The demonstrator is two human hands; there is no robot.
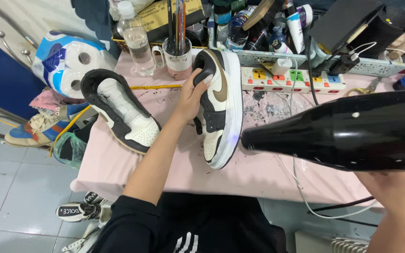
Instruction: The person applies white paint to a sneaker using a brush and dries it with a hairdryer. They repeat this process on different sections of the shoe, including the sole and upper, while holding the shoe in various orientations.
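Left hand [194, 96]: grip pinched on the heel collar of a brown-and-cream sneaker [220, 108], fingers tucked inside the opening; the shoe stands on its side, sole turned right, on the pink-covered surface [132, 164]

Right hand [394, 189]: grip wrapped around the handle of a black hair dryer [343, 131], its nozzle just beside the sneaker's white sole edge

Matching second sneaker [120, 110]: lying on the surface to the left, well apart from both hands

Behind: white mug [178, 61] of brushes, clear water bottle [137, 44], power strip [291, 79], basket of bottles [268, 28]

Off the left edge: pack of toilet rolls [66, 61]
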